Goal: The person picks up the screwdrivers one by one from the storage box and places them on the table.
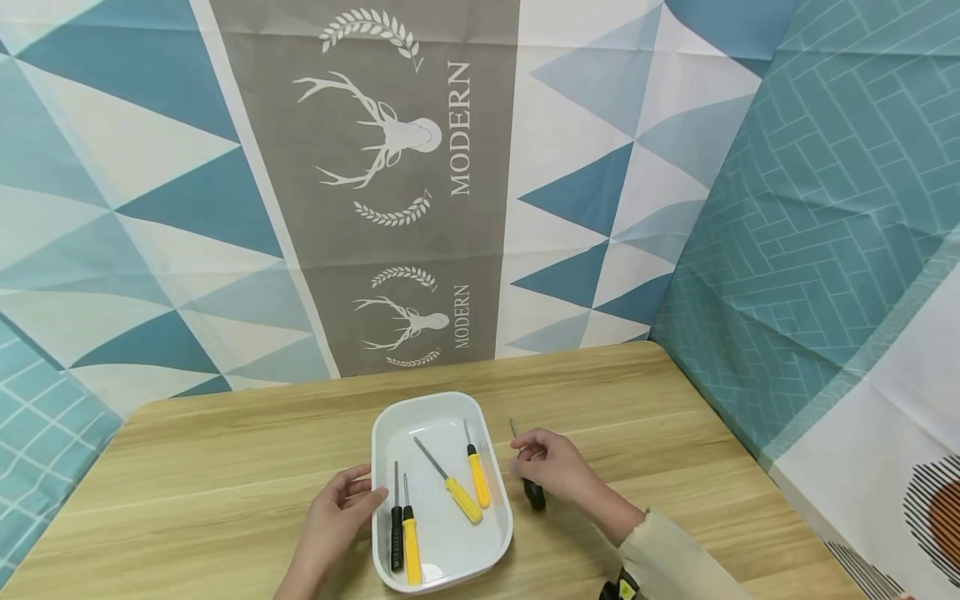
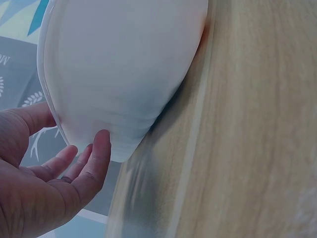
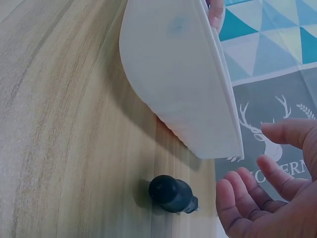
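Note:
A white tray (image 1: 438, 546) holds a black screwdriver (image 1: 397, 537) and a yellow one (image 1: 412, 550) side by side at its left, with a yellow screwdriver (image 1: 462, 500) in the middle and another (image 1: 478, 479) at the right. My left hand (image 1: 335, 523) grips the tray's left rim, thumb over the edge and fingers by the outer wall (image 2: 119, 64). Right of the tray, a screwdriver with a black handle (image 1: 535, 496) lies on the table. My right hand (image 1: 562, 473) is over its shaft; the right wrist view shows the fingers apart, beside the black handle (image 3: 171, 194), holding nothing.
The wooden table (image 1: 225, 483) extends on both sides of the tray. A black and yellow object (image 1: 621, 587) is partly visible at the bottom edge, beside my right sleeve (image 1: 675, 554). Patterned cloth (image 1: 405, 250) hangs behind the table, and more cloth (image 1: 810, 250) hangs at the right.

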Demonstrator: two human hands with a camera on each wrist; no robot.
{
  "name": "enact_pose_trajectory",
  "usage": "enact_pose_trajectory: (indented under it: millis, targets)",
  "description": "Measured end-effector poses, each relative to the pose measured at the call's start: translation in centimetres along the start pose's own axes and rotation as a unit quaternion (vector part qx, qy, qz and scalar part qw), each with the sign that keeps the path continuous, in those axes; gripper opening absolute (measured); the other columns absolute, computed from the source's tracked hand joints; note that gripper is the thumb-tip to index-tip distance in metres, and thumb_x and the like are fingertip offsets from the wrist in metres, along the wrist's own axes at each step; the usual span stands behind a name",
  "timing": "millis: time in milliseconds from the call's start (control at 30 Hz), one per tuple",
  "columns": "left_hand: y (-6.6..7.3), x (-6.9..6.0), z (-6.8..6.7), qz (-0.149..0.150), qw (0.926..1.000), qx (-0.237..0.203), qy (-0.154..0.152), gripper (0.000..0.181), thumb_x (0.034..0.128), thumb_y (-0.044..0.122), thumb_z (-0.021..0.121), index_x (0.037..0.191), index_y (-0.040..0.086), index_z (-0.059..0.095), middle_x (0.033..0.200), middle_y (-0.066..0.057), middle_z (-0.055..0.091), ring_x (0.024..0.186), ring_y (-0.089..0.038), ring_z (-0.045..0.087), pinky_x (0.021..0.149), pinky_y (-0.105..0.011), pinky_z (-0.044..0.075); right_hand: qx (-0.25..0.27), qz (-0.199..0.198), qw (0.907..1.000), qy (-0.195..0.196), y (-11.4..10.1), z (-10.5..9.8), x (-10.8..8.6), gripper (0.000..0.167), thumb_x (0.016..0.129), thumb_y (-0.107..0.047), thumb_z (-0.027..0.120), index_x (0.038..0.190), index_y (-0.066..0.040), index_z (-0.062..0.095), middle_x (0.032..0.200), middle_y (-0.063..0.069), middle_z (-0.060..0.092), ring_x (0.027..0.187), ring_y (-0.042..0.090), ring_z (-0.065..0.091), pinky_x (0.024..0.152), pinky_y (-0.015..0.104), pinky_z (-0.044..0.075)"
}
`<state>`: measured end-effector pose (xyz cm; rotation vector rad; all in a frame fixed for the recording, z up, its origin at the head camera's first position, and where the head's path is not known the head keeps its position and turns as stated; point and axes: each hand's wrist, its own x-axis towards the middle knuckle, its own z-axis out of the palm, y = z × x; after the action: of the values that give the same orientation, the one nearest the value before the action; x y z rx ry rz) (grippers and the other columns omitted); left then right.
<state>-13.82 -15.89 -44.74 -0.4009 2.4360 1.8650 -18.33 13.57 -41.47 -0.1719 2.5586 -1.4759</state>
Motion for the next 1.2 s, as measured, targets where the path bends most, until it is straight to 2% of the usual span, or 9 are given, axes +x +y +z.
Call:
enact_pose_trajectory:
  millis: [367, 1000, 1200]
  targets:
    - [0.1, -0.1, 0.0, 0.005, 1.0, 0.002, 0.001, 0.052, 0.0865, 0.018, 0.066, 0.132, 0.004, 0.046, 0.122, -0.023, 0.056, 0.102, -0.023, 0.062, 0.073, -0.027, 0.059, -0.005, -0.022, 0.9997, -0.012, -0.5, 0.2, -0.1, 0.031, 0.082, -0.019, 0.069, 0.108, -0.003, 0.062, 0.088, 0.004, 0.06, 0.075, 0.014, 0.053, 0.061, 0.023, 0.048]
    - [0.0, -0.1, -0.1, -0.001, 1.0, 0.005, 0.001, 0.052, 0.0866, 0.019, 0.066, 0.132, 0.004, 0.046, 0.123, -0.023, 0.055, 0.101, -0.022, 0.061, 0.072, -0.028, 0.058, -0.02, -0.027, 0.9986, -0.04, -2.1, 0.7, 0.1, 0.034, 0.081, -0.023, 0.071, 0.109, -0.005, 0.062, 0.087, 0.003, 0.059, 0.076, 0.015, 0.052, 0.062, 0.023, 0.048]
    - [0.1, -0.1, 0.0, 0.006, 1.0, 0.004, 0.002, 0.051, 0.0865, 0.018, 0.066, 0.131, 0.004, 0.047, 0.123, -0.022, 0.056, 0.102, -0.023, 0.061, 0.073, -0.027, 0.058, -0.013, -0.032, 0.9982, -0.049, -2.3, 1.0, 0.1, 0.033, 0.082, -0.022, 0.07, 0.11, -0.006, 0.062, 0.088, 0.002, 0.058, 0.076, 0.015, 0.053, 0.061, 0.023, 0.048]
